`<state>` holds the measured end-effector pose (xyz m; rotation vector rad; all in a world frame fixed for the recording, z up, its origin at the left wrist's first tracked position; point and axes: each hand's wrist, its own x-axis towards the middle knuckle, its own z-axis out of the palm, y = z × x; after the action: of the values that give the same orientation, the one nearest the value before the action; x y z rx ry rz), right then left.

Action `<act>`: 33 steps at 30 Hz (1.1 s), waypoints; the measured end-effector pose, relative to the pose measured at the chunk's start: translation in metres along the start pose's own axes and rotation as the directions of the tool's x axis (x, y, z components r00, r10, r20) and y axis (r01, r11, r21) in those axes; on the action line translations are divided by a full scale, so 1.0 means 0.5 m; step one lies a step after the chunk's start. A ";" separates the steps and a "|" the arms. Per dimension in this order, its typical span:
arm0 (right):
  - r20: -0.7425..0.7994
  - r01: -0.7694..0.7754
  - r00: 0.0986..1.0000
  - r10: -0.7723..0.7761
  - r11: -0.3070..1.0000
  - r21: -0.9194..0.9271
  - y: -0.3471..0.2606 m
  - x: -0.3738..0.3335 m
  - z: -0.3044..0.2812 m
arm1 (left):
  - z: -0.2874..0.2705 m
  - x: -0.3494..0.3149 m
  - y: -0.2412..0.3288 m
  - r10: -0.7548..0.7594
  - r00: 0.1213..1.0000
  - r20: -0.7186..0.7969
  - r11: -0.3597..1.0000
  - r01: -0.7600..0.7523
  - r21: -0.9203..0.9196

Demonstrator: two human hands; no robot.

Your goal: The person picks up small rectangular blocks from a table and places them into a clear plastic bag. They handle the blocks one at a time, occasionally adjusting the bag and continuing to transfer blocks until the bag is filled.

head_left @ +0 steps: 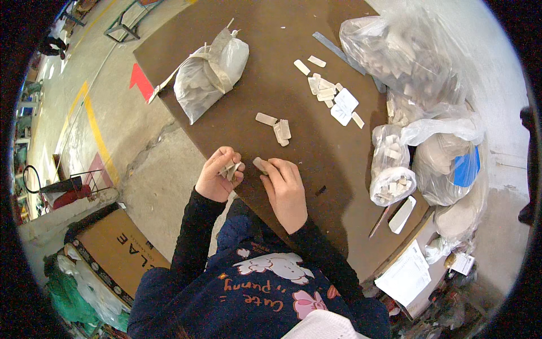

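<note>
Several small beige rectangular pieces (228,170) are gripped in my left hand (215,174), its fingers curled round them near the table's edge. To its right, my right hand (287,190) pinches one beige piece (259,163) between thumb and fingers, just over the brown tabletop (237,131). Beyond my hands lies a small loose cluster of like pieces (280,131). A larger scatter of pieces (322,88) lies farther right, beside two white paper tags (344,106). What the pieces are made of I cannot tell.
A tied plastic bag (210,73) stands at the far left of the table. Large clear bags (406,51) crowd the right side, with an open bag of small pieces (393,186) nearer me. A metal ruler (339,52) lies far right; a cardboard box (116,248) sits lower left.
</note>
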<state>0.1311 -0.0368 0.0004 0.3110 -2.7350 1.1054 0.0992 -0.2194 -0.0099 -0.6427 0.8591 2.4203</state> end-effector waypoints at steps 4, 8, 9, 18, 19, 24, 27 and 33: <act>-0.024 0.020 1.000 -0.020 1.000 0.012 0.008 0.014 0.013 | -0.003 -0.002 0.003 0.086 0.996 -0.010 0.992 -0.084 0.095; 0.056 -0.022 0.998 0.025 0.999 -0.042 0.001 0.029 0.009 | 0.009 -0.014 0.008 0.111 0.993 -0.033 0.981 -0.104 0.166; 0.070 -0.030 0.997 0.034 0.998 -0.052 -0.002 0.032 0.008 | 0.006 -0.014 0.007 0.090 0.996 -0.022 0.985 -0.085 0.150; -0.048 -0.123 0.988 0.144 0.944 0.305 -0.038 0.051 -0.025 | 0.027 0.008 -0.042 0.032 0.999 0.037 0.999 -0.032 -0.013; -0.008 -0.088 0.995 0.096 0.945 0.316 -0.047 0.051 -0.026 | 0.039 0.010 -0.043 -0.014 0.999 0.044 0.998 0.017 -0.065; -0.040 -0.150 0.985 0.166 0.953 0.264 -0.012 0.101 -0.047 | 0.013 0.051 -0.044 0.044 0.991 0.126 0.999 -0.043 -0.005; -0.196 -0.010 0.981 -0.004 0.997 -0.072 0.059 0.128 -0.039 | 0.020 0.067 -0.031 0.030 0.996 0.089 0.999 -0.031 0.008; -0.111 -0.135 0.983 0.145 0.986 0.094 0.118 0.110 -0.054 | 0.026 0.065 -0.024 0.009 0.997 0.078 1.000 -0.010 0.011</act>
<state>0.0652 0.0164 -0.0065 0.0626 -2.6447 1.2370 0.0777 -0.1933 -0.0249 -0.5378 0.8457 2.4300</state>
